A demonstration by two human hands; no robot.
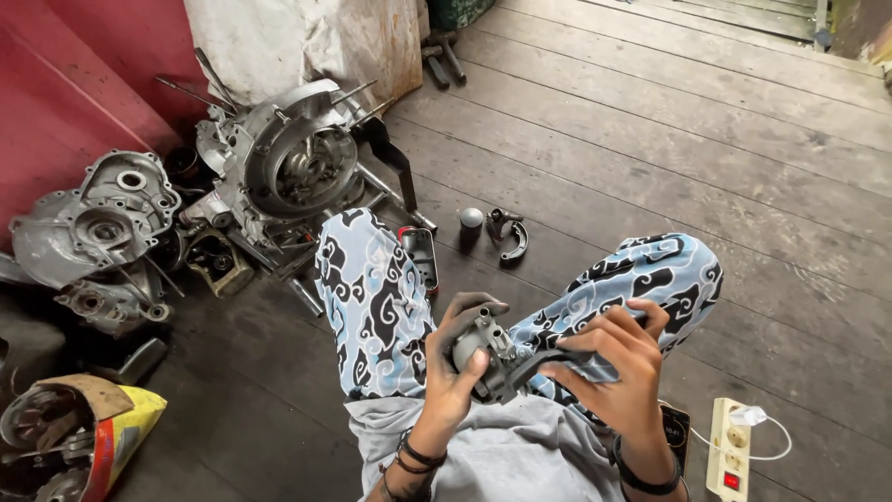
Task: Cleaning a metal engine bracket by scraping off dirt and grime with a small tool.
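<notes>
I sit on a wooden floor with my knees up in blue-and-white patterned trousers. My left hand [457,358], blackened with grease, grips a small grey metal engine part [488,353] held over my lap. My right hand [618,363] holds the dark arm of the same part [548,358] from the right, fingers curled around it. Both hands meet in the lower middle of the view.
A large engine casing [288,163] and another casing half [98,218] lie at the left by a red wall. A metal ball [472,217] and a curved bracket [509,237] rest beyond my knees. A power strip [729,446] lies at lower right, a sack of parts [70,437] at lower left.
</notes>
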